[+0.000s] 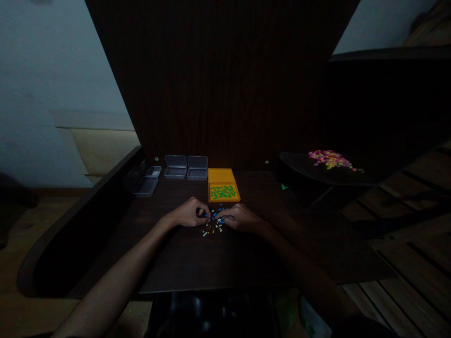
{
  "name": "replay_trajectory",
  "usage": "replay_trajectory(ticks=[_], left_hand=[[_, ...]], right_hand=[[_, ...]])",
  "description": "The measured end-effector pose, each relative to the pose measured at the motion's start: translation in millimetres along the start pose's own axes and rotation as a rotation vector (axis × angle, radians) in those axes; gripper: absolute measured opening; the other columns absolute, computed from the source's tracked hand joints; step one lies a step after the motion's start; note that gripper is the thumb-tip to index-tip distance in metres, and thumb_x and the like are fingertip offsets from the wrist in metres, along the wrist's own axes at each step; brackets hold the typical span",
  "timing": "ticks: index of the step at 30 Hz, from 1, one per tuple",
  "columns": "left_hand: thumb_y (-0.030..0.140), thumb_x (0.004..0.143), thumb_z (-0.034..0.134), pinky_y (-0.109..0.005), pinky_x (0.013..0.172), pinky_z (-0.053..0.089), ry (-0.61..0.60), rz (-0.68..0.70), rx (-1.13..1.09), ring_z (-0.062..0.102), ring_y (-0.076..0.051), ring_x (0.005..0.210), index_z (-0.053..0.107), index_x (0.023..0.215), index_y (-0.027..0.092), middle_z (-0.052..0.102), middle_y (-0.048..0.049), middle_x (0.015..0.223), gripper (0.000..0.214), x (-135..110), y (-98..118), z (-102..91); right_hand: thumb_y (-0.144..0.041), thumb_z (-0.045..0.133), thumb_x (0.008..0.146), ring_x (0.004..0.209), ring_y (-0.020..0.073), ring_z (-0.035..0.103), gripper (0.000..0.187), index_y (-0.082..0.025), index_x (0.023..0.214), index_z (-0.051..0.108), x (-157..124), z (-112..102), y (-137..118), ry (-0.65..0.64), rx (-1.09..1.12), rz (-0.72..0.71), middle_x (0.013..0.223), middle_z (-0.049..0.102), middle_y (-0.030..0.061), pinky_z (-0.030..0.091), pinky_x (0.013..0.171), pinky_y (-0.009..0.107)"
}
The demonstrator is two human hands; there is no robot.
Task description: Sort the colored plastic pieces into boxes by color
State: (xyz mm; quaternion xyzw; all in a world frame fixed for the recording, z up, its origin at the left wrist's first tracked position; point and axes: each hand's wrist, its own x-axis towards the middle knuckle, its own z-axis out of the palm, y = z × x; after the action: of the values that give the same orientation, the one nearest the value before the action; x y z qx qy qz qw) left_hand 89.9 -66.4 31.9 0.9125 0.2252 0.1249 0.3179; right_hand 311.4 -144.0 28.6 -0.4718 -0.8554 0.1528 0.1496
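A loose pile of small building bricks [212, 230], pale, blue and a few yellow, lies on the dark tabletop between my hands. My left hand [190, 212] reaches in from the left, thumb and index finger curled into a pinch at the blue bricks. Whatever is between those fingertips is too small to make out. From the right, my right hand [241, 218] rests at the pile with its index finger stretched towards the blue bricks and the thumb apart below it. Just behind the pile, an open yellow box [238, 193] holds many green bricks [222, 191].
Two clear plastic cases [175, 172] stand with lids up at the back. Another clear case [146, 186] lies open at the left, beside a small case [154, 172]. Pink and yellow pieces [331, 159] are heaped on a right-hand shelf. A raised side panel [81, 211] borders the left.
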Motion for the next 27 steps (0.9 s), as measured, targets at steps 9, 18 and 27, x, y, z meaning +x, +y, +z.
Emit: replay_trajectory(ticks=[9,18,27], left_hand=[[0.032,0.076,0.067,-0.018,0.049,0.029,-0.004,-0.034,0.005,0.039,-0.006,0.048,0.074,0.082,0.014,0.046,0.0054,0.052,0.021,2.1,1.0,-1.6],[0.045,0.069,0.073,-0.019,0.05,0.028,-0.033,-0.046,-0.007,0.042,-0.007,0.05,0.073,0.081,0.013,0.049,0.0047,0.053,0.034,-0.6,6.2,-5.4],[0.038,0.073,0.07,-0.018,0.049,0.029,-0.028,-0.036,0.026,0.044,-0.007,0.049,0.072,0.083,0.015,0.05,0.0053,0.054,0.025,1.5,5.4,-4.0]], right_hand=[[-0.019,0.052,0.082,0.059,0.0116,0.058,0.032,-0.029,0.104,0.074,-1.6,1.4,-3.6,-0.036,-0.07,-0.037,0.073,0.073,-0.0009,0.034,0.059,0.022],[-0.015,0.056,0.079,0.063,0.0117,0.062,0.035,-0.031,0.105,0.074,-4.4,1.4,-10.6,-0.065,-0.029,-0.117,0.081,0.076,-0.0016,0.038,0.061,0.022],[-0.015,0.057,0.079,0.058,0.0119,0.061,0.034,-0.028,0.106,0.074,-5.0,3.4,-9.3,0.009,-0.058,-0.107,0.073,0.075,-0.0003,0.037,0.058,0.023]])
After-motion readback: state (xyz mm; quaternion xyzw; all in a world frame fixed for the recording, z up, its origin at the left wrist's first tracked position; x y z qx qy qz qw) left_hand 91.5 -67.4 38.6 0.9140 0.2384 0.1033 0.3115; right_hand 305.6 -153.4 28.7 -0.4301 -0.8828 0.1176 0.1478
